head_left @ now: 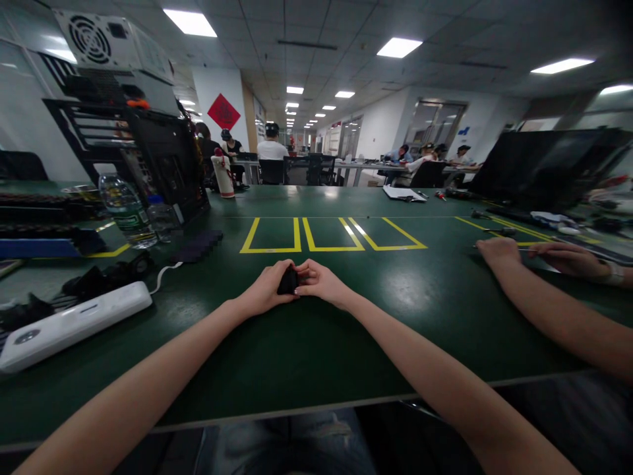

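Observation:
A small black object is held between my two hands, low over the green table; its kind cannot be made out. My left hand wraps round its left side with thumb and fingers. From the right, my right hand closes on it with the fingertips, which touch its right edge. Much of the object is hidden behind the fingers. Just beyond the hands, yellow tape outlines mark the green table.
On the left are a white power strip, a water bottle and an open computer case. A white cylindrical bottle stands farther back. At right, a co-worker's hands work near tools. A clipboard lies behind.

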{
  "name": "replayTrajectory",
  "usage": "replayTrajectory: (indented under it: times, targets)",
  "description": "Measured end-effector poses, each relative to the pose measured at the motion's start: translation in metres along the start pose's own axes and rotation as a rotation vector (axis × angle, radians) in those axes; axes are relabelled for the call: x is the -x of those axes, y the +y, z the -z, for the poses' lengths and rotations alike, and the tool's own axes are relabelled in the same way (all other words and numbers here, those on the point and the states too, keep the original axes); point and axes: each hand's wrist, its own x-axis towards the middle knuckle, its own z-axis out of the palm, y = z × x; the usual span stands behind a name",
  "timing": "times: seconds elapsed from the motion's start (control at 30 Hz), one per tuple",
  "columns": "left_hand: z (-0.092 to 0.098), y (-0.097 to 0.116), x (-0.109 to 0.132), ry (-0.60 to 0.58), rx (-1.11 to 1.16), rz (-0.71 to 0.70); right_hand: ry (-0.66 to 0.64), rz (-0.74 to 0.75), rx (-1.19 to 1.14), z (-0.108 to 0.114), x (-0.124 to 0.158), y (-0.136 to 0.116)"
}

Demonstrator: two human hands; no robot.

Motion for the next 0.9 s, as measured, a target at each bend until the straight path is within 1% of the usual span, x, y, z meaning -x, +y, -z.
replayTrajectory:
  times: [0.17,0.3,0.47,0.67,0.77,0.9]
  targets:
    - [-0.0007,-0.0022,0.0004,0.002,-0.006,-0.012,0.078,-0.029,-0.01,-0.0037,0.0011,-0.0033]
    - [-0.0011,-0.0027,0.0,0.006,0.006,-0.005,0.061,-0.067,-0.029,-0.0024,-0.0024,-0.0011]
    - [-0.0004,-0.0016,0.0002,-0.007,0.034,0.005,0.081,-0.079,0.061,-0.0011,-0.0031,-0.004]
    - [-0.0016,-0.0036,0.0002,0.008,0.05,0.025,0.019,0.016,0.069,0.0009,-0.0028,-0.0027]
    - [-0.0027,-0.0046,0.0006,0.019,0.03,0.0,-0.009,0.051,0.049,0.0029,-0.0036,0.001]
    - [-0.0037,-0.0042,0.0009,0.037,-0.001,-0.026,-0.009,0.065,0.028,0.0027,-0.0031,0.0005]
